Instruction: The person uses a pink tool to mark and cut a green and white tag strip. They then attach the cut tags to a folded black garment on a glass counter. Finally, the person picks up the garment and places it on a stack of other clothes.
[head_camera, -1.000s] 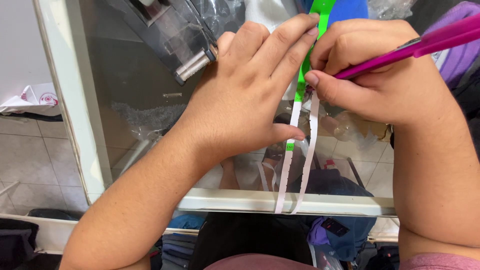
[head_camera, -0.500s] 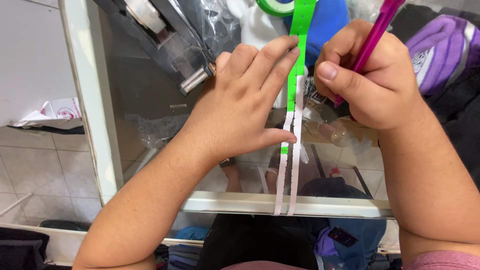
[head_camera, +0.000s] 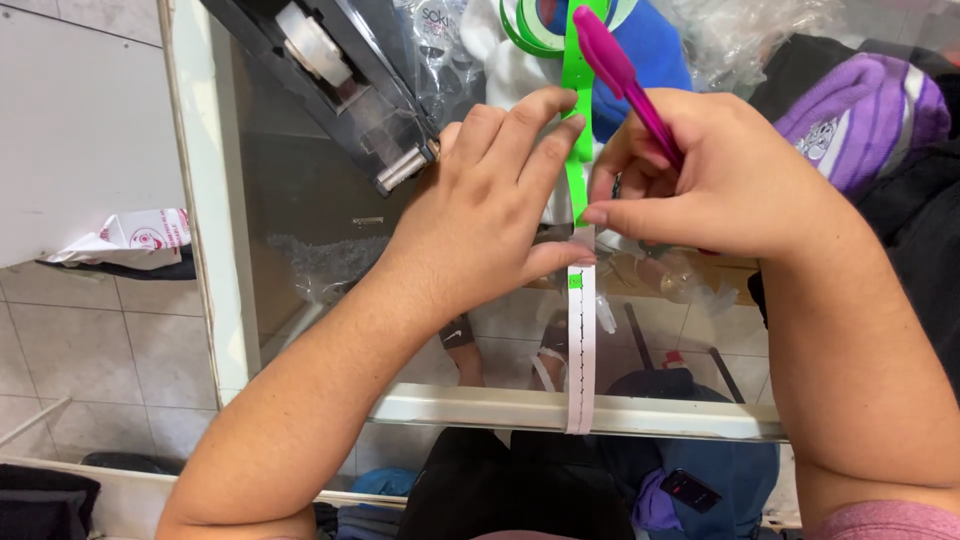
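Observation:
My left hand (head_camera: 490, 210) lies flat on the glass tabletop (head_camera: 300, 190), its fingers pressing on a long strip (head_camera: 579, 330) that is green at the far end and white at the near end. The strip runs straight toward me and its white end hangs over the table's front edge. My right hand (head_camera: 720, 180) grips a magenta pen (head_camera: 625, 80), whose tip is hidden behind my fingers at the strip, just right of my left fingertips.
A black tape dispenser (head_camera: 340, 80) lies at the back left of the table. Behind the hands sit a roll of green strip (head_camera: 535, 25), white and blue items, clear plastic bags and a purple garment (head_camera: 860, 120). The white table frame (head_camera: 210, 200) borders the left side; tiled floor shows below.
The view shifted, so the hands sit lower in frame. The pen has swung from pointing right to standing more upright, and the two white tails now lie together as one strip.

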